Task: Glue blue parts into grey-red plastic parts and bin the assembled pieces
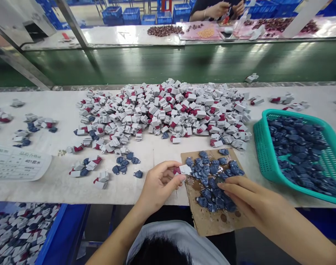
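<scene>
My left hand (159,184) pinches a small white-and-red plastic piece (183,170) at the left edge of a brown cardboard sheet (212,221). Several dark blue plastic parts (212,176) lie heaped on that cardboard. My right hand (247,200) rests on the heap with fingers together, pointing left onto the blue parts; whether it holds one is hidden. A big pile of white-and-red pieces (168,112) covers the white table (157,147) beyond the hands.
A teal basket (260,147) full of dark blue parts stands at right. Loose assembled pieces (102,169) lie left of my hands, near a printed label sheet (16,163). A blue bin (60,228) of pieces sits below left. Another person's hands (225,9) work across the green conveyor (184,60).
</scene>
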Demonstrator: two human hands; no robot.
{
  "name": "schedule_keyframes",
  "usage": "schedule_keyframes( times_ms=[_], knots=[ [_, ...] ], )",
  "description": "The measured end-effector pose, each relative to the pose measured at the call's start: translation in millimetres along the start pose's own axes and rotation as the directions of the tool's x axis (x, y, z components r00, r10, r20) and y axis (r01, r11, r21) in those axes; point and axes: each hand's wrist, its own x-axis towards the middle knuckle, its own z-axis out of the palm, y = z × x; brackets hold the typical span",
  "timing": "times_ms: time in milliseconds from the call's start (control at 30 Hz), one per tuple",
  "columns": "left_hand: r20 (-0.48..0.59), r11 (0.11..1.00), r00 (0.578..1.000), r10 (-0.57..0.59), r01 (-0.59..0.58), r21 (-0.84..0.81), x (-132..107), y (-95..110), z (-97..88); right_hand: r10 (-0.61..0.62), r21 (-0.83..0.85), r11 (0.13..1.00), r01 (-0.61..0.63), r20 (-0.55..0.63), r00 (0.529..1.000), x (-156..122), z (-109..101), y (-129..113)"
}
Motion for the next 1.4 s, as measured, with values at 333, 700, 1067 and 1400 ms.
schedule_keyframes(
  times_ms=[333,700,1067,1400],
  knots=[
    [-0.018,0.983,1.0,-0.024,0.02,-0.183,-2,3,1.8,-0.002,0.018,1.0,0.003,-0.063,0.998,5,-2,-10],
    [-0.004,0.934,0.99,-0.14,0.131,-0.332,-13,2,17.4,0.057,0.092,0.994,-0.056,-0.003,0.998,5,-12,-5],
    [0.062,0.842,0.99,-0.125,0.139,-0.521,-20,0,42.8,0.147,0.219,0.972,-0.086,-0.277,0.949,31,-16,-52],
    [0.071,0.863,0.99,-0.125,0.144,-0.485,-21,2,43.0,0.058,0.298,0.954,-0.01,-0.154,0.986,39,-23,-55]
  ],
)
